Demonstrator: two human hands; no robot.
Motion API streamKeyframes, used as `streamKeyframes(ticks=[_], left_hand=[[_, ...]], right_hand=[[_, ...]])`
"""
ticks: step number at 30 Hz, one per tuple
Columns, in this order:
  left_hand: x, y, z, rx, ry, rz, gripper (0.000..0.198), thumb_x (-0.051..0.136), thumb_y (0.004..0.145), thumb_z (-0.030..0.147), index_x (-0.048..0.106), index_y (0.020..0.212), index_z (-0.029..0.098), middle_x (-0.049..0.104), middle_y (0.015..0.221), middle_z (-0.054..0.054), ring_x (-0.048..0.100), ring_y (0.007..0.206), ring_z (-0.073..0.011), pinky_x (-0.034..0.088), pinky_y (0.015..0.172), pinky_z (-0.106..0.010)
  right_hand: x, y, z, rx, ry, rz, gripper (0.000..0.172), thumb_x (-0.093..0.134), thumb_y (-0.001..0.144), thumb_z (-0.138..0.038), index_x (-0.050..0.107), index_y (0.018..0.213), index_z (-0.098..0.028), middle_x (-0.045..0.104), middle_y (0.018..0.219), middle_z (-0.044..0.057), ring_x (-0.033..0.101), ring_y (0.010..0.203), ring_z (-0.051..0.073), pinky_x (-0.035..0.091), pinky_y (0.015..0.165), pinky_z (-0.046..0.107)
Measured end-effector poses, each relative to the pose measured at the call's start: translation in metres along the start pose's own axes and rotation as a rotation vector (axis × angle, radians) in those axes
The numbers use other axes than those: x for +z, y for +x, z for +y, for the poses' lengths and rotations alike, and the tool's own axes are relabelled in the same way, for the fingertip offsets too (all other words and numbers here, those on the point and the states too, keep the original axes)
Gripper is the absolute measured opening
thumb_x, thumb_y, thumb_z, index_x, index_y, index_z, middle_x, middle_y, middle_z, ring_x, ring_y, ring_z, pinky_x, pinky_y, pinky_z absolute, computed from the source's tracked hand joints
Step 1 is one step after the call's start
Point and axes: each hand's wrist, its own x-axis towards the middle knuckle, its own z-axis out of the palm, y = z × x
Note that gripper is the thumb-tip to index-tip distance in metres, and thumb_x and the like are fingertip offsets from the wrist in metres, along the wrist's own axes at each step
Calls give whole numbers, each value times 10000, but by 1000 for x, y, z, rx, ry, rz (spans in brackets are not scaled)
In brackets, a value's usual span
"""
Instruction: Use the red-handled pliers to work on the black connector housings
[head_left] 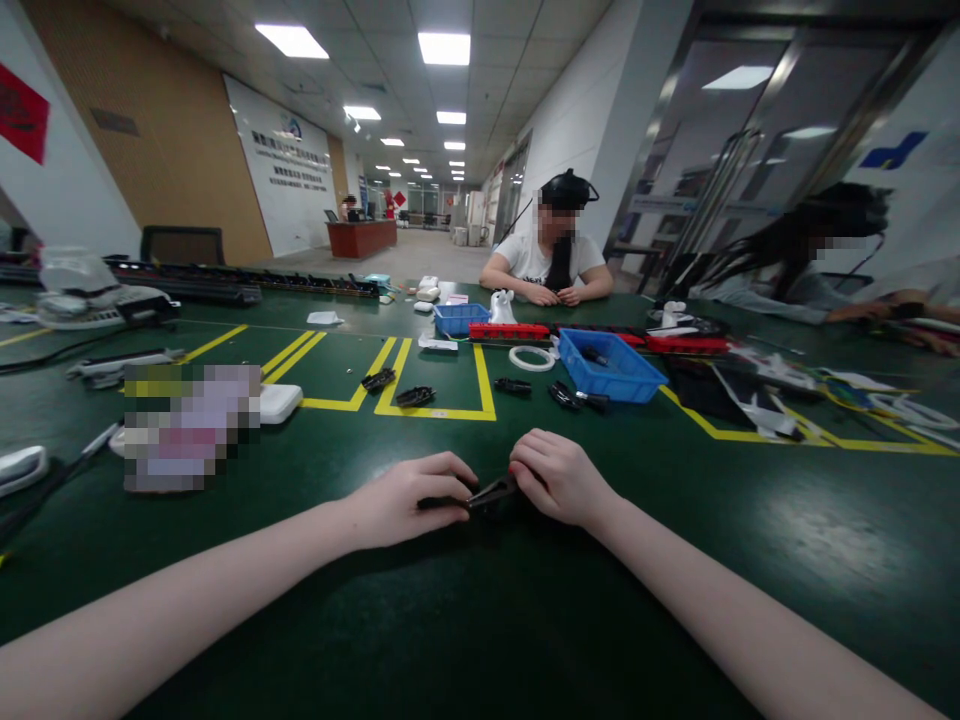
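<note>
My left hand [412, 500] and my right hand [562, 475] meet low over the green table, close in front of me. Between them is a narrow dark clip-like piece [491, 493] with pale metallic edges that taper to a point on the left. My right fingers are closed round its wider end, and a spot of red shows by the thumb. Left thumb and fingers pinch at the pointed end, with something dark between them. The piece's exact kind is too small and dim to tell. Its ends are hidden by my fingers.
Beyond my hands lie several small black bundles [416, 396], a white ring [531, 358] and a blue tray [611, 368]. A blurred-out phone-shaped thing [191, 430] and a white case [279, 403] are at left. A person [551, 250] sits across the table, another at right.
</note>
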Motion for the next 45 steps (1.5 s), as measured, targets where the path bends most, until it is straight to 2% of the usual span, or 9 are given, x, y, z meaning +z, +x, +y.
streamKeyframes(ticks=[8, 15, 31, 45], left_hand=[[1, -2, -1, 11, 68, 54, 169, 579, 935, 201, 659, 1084, 189, 633, 1236, -79, 615, 1120, -199, 519, 979, -371], [0, -2, 1, 48, 128, 111, 155, 570, 942, 216, 661, 1059, 170, 635, 1074, -74, 640, 976, -173, 554, 854, -310], [3, -5, -2, 79, 259, 107, 150, 577, 940, 264, 654, 1032, 175, 633, 1018, -55, 647, 860, -152, 544, 739, -276], [3, -5, -1, 47, 169, 140, 142, 576, 942, 236, 644, 1045, 168, 606, 1031, -54, 633, 890, -143, 545, 765, -260]], right_hand=[[-1, 0, 0, 37, 28, 15, 311, 353, 969, -254, 558, 744, -191, 598, 718, 60, 509, 675, 174, 396, 635, 328], [-1, 0, 0, 48, 34, 22, 309, 351, 971, -260, 550, 744, -193, 589, 720, 57, 503, 676, 173, 394, 637, 327], [-1, -1, 0, 54, 30, 43, 267, 379, 964, -264, 550, 769, -197, 595, 750, 64, 518, 696, 179, 393, 648, 327], [0, 0, 0, 81, 37, 44, 272, 367, 950, -222, 529, 733, -195, 562, 717, 44, 500, 662, 160, 382, 626, 309]])
